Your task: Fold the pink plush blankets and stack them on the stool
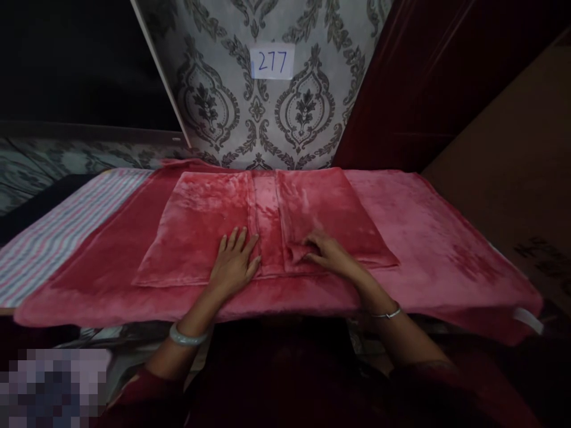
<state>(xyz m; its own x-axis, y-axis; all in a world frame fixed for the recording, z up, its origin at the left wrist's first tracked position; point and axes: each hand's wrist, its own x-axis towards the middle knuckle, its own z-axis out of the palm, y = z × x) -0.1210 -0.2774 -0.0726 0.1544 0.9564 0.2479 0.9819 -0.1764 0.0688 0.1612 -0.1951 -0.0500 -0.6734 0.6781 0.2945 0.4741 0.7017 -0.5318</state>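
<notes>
A red plush cloth point(205, 208) lies with its left and right sides folded in, leaving a narrow strip between their edges. My left hand point(234, 261) rests flat on the left folded part, fingers spread, close to its inner edge. At the lower inner corner of the right folded part, my right hand point(328, 252) has its fingers and thumb curled around a bunched bit of the cloth. A little blur covers those fingertips. Beneath is a larger pink-red plush blanket point(401, 208), spread over the table and hanging over its front edge.
A striped cloth point(89, 208) covers the table's left end. A dark screen point(80, 65) stands at the back left. Patterned wallpaper bears a paper marked 277 point(272, 61). Dark red panelling point(401, 89) and a brown cardboard surface point(513, 154) close off the right side.
</notes>
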